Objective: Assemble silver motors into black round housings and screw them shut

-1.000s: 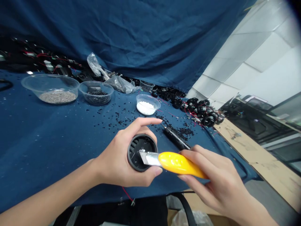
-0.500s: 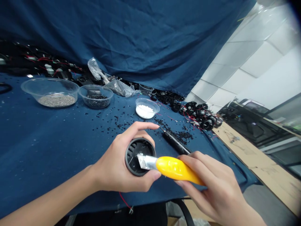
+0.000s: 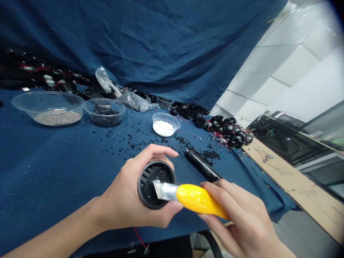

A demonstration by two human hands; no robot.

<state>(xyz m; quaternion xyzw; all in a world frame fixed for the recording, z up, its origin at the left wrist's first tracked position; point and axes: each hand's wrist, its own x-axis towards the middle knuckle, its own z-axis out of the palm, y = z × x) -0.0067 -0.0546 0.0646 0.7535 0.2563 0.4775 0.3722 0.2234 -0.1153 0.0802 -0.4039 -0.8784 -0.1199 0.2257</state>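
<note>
My left hand (image 3: 134, 190) is wrapped around a round black plastic housing (image 3: 150, 175), its hollow side with slots turned toward me. A red wire hangs below that hand. In my right hand (image 3: 239, 211) is a utility knife (image 3: 201, 199) with a yellow handle and a short metal blade end, which has whitish residue on it. The blade's tip reaches inside the housing; whether it touches the inner face I cannot tell. Just beyond my right hand lies a black electric screwdriver (image 3: 202, 165) with a thin bit, on the blue cloth.
On the blue cloth (image 3: 67, 161) stand clear bowls of metal pieces (image 3: 57, 118), black pieces (image 3: 107, 118) and white pieces (image 3: 163, 129). Small black bits (image 3: 209, 154) lie scattered. Black parts with red wires (image 3: 231, 132) are heaped behind, beside a plastic bag (image 3: 134, 100).
My hands, the housing and the knife sit slightly lower and further left in view. The camera view has shifted a little. Both grips stay the same.
</note>
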